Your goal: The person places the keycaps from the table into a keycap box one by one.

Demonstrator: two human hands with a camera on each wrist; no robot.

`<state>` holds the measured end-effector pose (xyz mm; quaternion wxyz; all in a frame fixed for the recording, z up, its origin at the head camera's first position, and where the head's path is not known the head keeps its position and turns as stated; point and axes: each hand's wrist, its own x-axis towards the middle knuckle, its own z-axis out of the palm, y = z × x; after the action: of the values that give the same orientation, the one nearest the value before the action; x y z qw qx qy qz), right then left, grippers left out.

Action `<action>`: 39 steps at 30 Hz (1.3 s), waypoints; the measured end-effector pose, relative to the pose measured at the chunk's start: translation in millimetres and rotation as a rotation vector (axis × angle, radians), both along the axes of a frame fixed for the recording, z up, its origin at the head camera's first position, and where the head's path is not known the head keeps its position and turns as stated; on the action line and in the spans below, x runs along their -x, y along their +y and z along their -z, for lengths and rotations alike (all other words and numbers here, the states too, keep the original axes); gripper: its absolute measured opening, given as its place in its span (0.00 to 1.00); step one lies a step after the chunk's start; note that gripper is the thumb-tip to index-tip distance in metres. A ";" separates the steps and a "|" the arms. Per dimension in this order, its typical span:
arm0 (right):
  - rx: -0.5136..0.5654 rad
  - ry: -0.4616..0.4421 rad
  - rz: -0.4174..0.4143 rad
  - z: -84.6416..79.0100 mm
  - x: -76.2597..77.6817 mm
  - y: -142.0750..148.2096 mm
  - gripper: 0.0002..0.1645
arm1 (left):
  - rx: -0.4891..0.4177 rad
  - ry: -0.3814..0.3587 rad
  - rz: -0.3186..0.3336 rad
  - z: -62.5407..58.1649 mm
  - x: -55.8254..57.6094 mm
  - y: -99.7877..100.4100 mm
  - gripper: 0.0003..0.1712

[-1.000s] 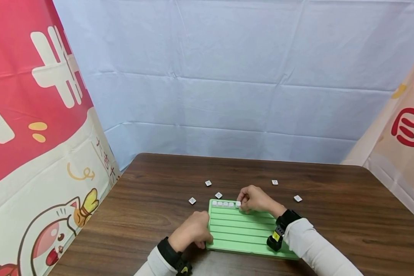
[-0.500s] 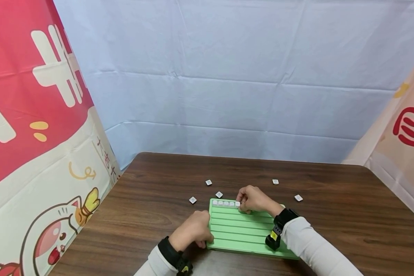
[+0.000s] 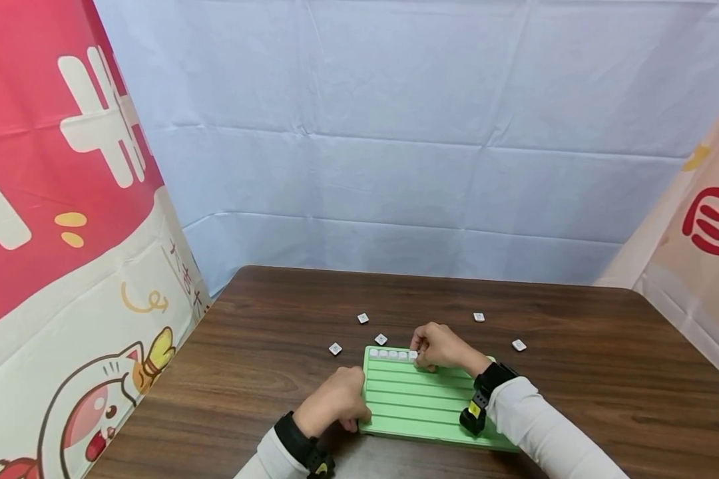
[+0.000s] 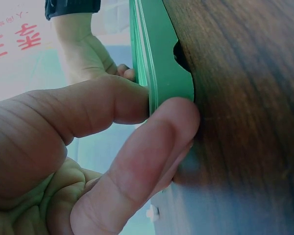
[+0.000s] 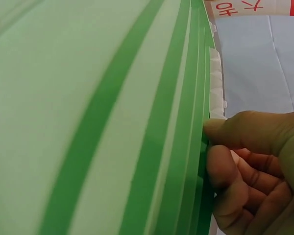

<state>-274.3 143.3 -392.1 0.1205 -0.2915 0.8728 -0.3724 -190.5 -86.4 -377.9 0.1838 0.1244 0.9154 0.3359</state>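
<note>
A green ridged board [image 3: 419, 402] lies on the table with a row of small white square tiles [image 3: 393, 355] along its far groove. My right hand [image 3: 446, 346] pinches the tile at the row's right end [image 3: 413, 356], which sits against its neighbour. In the right wrist view the thumb [image 5: 225, 131] and fingers meet at the board's far edge and mostly hide that tile. My left hand [image 3: 334, 398] grips the board's left edge. Its thumb lies over the top and a finger [image 4: 147, 152] presses the side wall in the left wrist view.
Loose white tiles lie beyond the board: one at the left [image 3: 335, 348], one close behind the board [image 3: 381, 339], one farther back [image 3: 363, 319], others at the right [image 3: 479, 317]. The brown wooden table [image 3: 263, 319] ends at a pale blue curtain [image 3: 359, 166].
The right hand has slid its tile slightly left, closing the small gap to the row. The left hand stays at the board's edge.
</note>
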 end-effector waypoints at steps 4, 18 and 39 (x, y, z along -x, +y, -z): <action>-0.006 -0.005 0.009 0.1 0.1 -0.8 0.08 | 0.006 -0.002 0.003 -0.6 -0.8 0.0 0.13; -0.021 -0.013 0.011 -2.3 -1.2 -3.3 0.09 | 0.017 -0.013 0.001 -1.8 -1.1 0.3 0.13; -0.102 0.021 -0.007 -9.1 -2.9 0.2 0.14 | -0.006 -0.009 0.005 -3.1 -1.9 -0.3 0.14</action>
<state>-271.5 143.5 -383.0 0.1276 -0.2920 0.8908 -0.3240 -188.6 -86.7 -374.8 0.1885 0.1257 0.9133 0.3385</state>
